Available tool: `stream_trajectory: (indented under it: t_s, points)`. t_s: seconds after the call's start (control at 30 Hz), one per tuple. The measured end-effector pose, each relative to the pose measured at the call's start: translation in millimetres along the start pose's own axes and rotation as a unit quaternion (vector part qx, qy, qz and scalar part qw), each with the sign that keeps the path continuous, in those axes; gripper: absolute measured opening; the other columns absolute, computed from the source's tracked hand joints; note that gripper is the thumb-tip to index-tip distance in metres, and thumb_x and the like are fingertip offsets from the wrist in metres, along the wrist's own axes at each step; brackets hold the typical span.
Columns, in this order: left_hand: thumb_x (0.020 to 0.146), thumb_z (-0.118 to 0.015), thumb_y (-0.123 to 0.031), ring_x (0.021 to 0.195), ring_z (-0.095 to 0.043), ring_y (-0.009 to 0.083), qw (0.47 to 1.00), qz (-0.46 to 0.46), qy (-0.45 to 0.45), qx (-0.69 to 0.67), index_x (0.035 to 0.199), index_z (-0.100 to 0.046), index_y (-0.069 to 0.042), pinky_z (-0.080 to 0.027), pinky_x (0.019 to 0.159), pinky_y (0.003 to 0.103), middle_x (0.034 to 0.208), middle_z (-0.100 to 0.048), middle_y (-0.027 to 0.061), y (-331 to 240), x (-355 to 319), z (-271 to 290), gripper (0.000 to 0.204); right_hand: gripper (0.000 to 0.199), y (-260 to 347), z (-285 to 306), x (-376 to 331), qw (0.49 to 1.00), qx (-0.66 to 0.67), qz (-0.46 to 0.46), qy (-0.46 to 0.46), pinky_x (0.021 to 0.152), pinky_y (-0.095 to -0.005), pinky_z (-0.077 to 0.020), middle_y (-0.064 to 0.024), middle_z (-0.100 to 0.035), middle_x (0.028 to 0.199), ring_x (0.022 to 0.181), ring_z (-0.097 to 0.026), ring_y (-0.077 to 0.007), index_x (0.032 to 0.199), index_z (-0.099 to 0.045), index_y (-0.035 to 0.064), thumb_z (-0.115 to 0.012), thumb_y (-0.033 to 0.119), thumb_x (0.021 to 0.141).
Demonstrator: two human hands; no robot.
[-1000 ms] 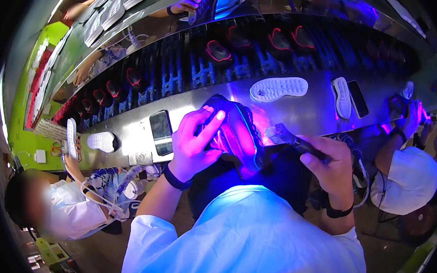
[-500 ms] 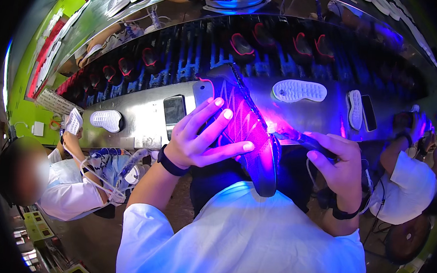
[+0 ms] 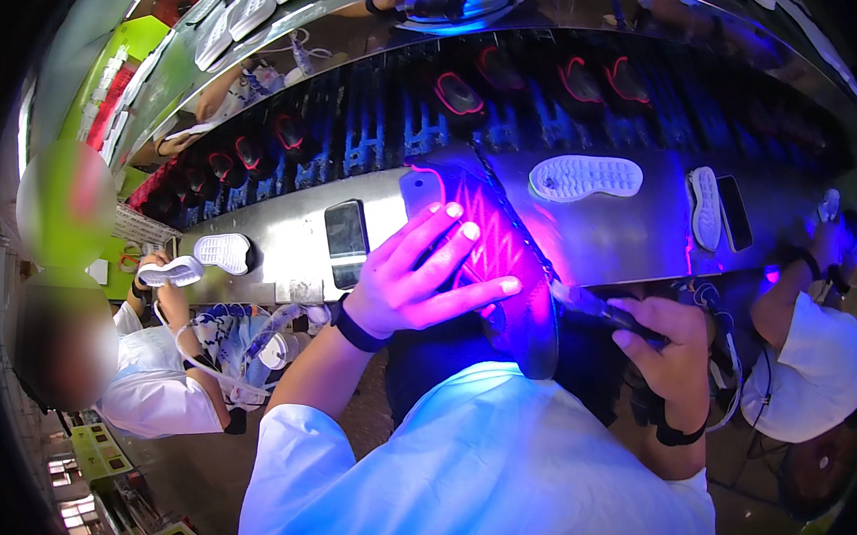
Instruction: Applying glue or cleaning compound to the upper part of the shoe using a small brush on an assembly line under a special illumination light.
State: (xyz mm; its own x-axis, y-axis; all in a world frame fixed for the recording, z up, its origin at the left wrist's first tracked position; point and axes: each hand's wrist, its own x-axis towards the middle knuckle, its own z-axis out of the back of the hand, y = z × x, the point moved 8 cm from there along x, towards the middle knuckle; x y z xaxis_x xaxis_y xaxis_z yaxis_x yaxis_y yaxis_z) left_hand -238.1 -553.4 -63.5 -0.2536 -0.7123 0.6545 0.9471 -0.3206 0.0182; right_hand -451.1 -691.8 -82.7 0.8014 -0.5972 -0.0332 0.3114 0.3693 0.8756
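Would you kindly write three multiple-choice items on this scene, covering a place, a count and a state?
1. Where is the dark shoe?
A. on the steel bench
B. in the left hand
C. on the floor

2. How many white soles lie flat on the steel bench right of the shoe?
A. one
B. four
C. none

3. What is the right hand doing?
A. hanging empty
B. gripping a dark tool
C. resting on a sole

Answers: 1 B, the left hand spreads over it; 2 A, one white sole lies on the steel bench; 3 B, the right hand closes on a dark tool.
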Motion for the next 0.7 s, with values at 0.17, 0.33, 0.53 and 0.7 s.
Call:
stream_trajectory:
  t_s: [0.17,0.33,0.53,0.7]
  points:
    - [0.072,-0.078,-0.013,0.105,-0.067,0.0322,0.999,0.023,0.046,0.004,0.119,-0.071,-0.036,-0.061,0.084,0.039,0.122,-0.062,0.0090,15,10,-18,0.053,0.037,-49,2,-9,0.999,0.045,-0.022,-0.008,0.071,-0.0269,-0.0477,-0.0070,-0.063,0.077,0.071,-0.059,-0.0167,0.116,-0.070,0.0010,-0.074,0.005,0.080]
    - [0.064,-0.082,-0.030,0.109,-0.064,0.0355,0.900,0.332,0.263,-0.108,0.141,-0.056,-0.020,-0.056,0.087,0.043,0.120,-0.065,0.0160,121,-17,-77,0.082,0.041,-134,4,-27,0.973,0.081,-0.206,-0.057,0.069,-0.0247,-0.0492,-0.0047,-0.067,0.092,0.073,-0.059,-0.0103,0.131,-0.060,-0.0037,-0.066,0.007,0.092]
    - [0.068,-0.079,-0.041,0.099,-0.070,0.0353,0.758,0.624,0.184,-0.047,0.127,-0.064,-0.008,-0.056,0.088,0.040,0.107,-0.072,0.0195,306,-108,-94,0.070,0.048,-175,0,-36,0.946,0.170,-0.248,-0.122,0.043,-0.0186,-0.0350,-0.0062,-0.068,0.091,0.055,-0.049,-0.0036,0.141,-0.051,0.0023,-0.061,0.006,0.094]
    - [0.080,-0.066,-0.043,0.111,-0.067,0.0256,0.726,0.600,0.333,0.042,0.121,-0.069,-0.013,-0.054,0.094,0.036,0.126,-0.067,0.0093,437,-206,-140,0.051,0.045,-183,-6,-38,0.931,0.170,-0.295,-0.134,0.041,-0.0196,-0.0353,-0.0076,-0.067,0.088,0.052,-0.052,-0.0059,0.139,-0.051,0.0008,-0.059,0.006,0.095]
